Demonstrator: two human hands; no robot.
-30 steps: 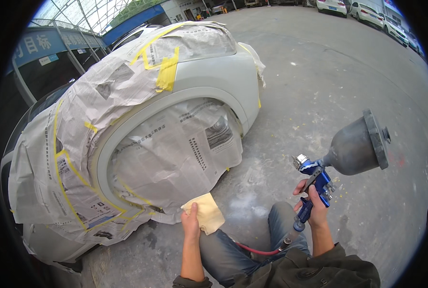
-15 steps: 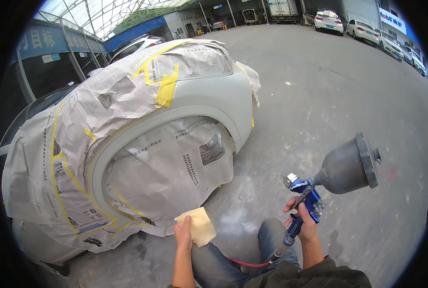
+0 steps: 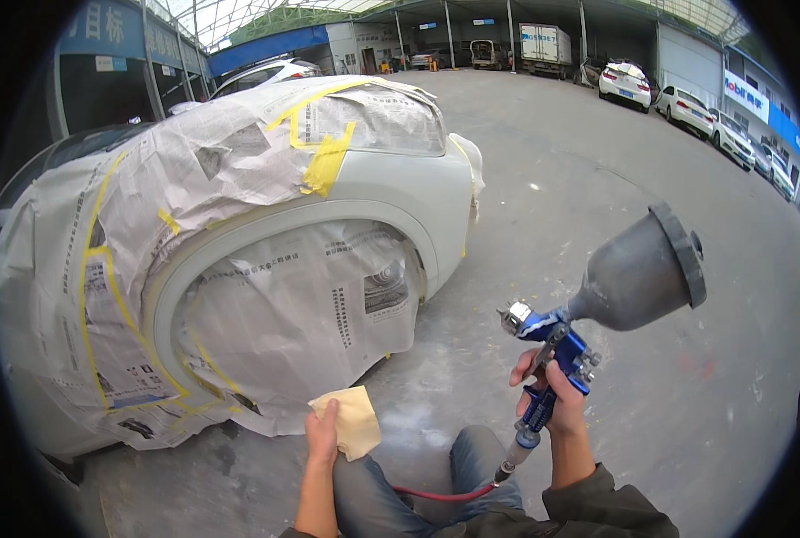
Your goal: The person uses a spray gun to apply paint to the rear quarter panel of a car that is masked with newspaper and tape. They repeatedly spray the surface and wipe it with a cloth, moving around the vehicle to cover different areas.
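- In the head view, the left hand [image 3: 322,434] grasps a pale yellow cloth [image 3: 351,421] at its left edge, above the person's knee.
- The right hand [image 3: 554,394] is closed around the handle of a blue spray gun [image 3: 550,339], which is in the air at the right of the car [image 3: 409,190].
- The gun carries a grey cup [image 3: 635,276]; a red hose [image 3: 445,495] joins its lower end.
- Newspaper [image 3: 274,314] and yellow tape [image 3: 330,163] cover much of the car, including the wheel opening.
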